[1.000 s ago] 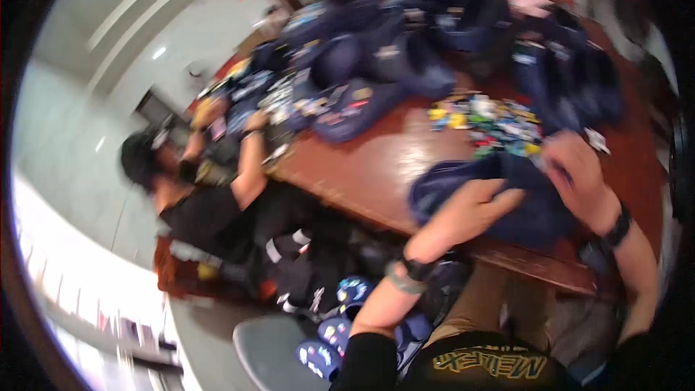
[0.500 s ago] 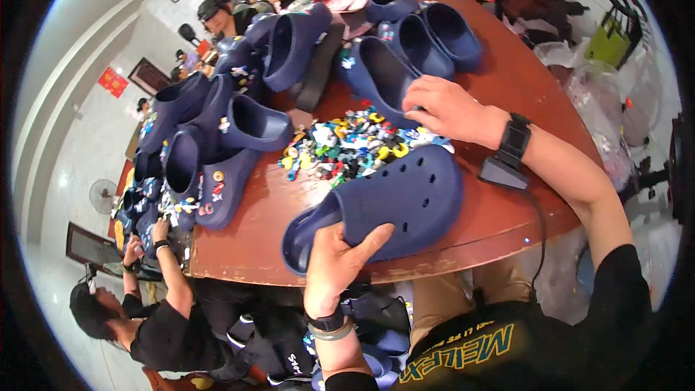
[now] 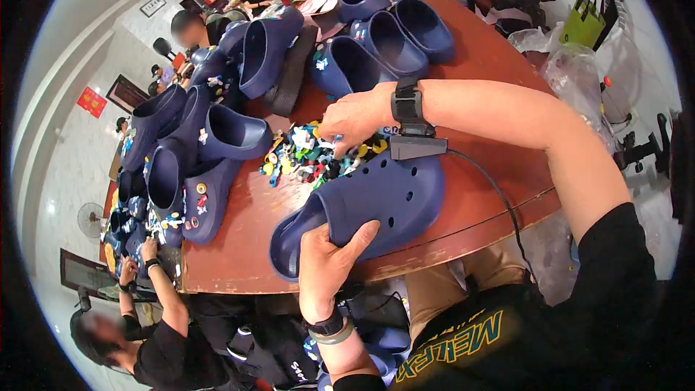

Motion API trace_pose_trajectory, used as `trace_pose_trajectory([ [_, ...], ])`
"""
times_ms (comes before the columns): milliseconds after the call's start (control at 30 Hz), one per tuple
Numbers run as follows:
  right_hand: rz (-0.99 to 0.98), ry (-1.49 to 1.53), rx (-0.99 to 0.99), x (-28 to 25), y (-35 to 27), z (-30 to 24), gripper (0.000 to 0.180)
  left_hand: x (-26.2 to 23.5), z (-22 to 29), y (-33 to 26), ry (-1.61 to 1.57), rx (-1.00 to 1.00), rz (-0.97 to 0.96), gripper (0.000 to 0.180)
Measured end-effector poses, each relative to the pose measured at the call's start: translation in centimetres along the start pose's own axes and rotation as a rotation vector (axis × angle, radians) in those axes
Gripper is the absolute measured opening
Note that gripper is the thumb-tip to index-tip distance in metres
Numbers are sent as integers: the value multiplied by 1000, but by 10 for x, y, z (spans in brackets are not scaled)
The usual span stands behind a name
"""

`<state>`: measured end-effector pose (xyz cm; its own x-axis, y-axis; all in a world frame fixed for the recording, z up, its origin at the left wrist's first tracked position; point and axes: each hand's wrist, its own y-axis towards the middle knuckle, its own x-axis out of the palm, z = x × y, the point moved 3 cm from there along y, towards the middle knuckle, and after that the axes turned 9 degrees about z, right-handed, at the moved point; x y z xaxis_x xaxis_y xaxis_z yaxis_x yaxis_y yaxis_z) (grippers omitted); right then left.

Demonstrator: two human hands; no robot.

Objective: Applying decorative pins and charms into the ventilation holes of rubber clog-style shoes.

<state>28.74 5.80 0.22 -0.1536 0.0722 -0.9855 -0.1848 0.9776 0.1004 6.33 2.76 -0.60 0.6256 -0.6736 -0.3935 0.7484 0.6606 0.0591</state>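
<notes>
A navy clog [image 3: 384, 203] with holes in its upper lies at the table's front edge, toe pointing right. My left hand [image 3: 329, 257] grips it by the side near the foot opening, thumb over the upper. Beyond the clog is a heap of small colourful shoe charms [image 3: 297, 156]. My right hand [image 3: 358, 119] reaches down into that heap with fingers curled together; what is between the fingertips is too small to make out. A black box on a cable [image 3: 418, 147] hangs at my right wrist, just above the clog's toe.
Several navy clogs [image 3: 235, 134] stand at the left of the red-brown table [image 3: 499, 112], some decorated with charms. More clogs [image 3: 391, 43] stand behind the heap. At the lower left, a co-worker [image 3: 163, 333] handles clogs. Plastic bags [image 3: 572, 72] lie beyond the right edge.
My right hand has moved left from beside a rear clog to the charm heap. My left hand keeps its grip on the clog. The whole view has shifted slightly.
</notes>
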Motion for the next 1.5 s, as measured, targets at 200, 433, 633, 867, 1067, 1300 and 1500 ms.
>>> trace_pose_trajectory([
  [200,73,-7,-80,0,2,5,46,-2,1,-1,5,21,1,30],
  [433,380,271,11,-38,-39,1,37,-5,2,-3,-19,-12,-15,29],
  [633,418,518,-99,-41,-111,-46,36,-8,-6,3,10,-51,50,47],
  [867,548,320,-161,-11,-125,-70,38,-7,10,5,64,-52,37,49],
  [1067,679,194,-110,3,-111,-88,41,-20,-4,1,241,35,42,52],
  [1300,820,293,232,6,-127,-21,22,-3,-4,5,117,169,38,55],
  [1500,789,466,279,5,-127,-1,14,-10,-6,10,111,163,47,56],
])
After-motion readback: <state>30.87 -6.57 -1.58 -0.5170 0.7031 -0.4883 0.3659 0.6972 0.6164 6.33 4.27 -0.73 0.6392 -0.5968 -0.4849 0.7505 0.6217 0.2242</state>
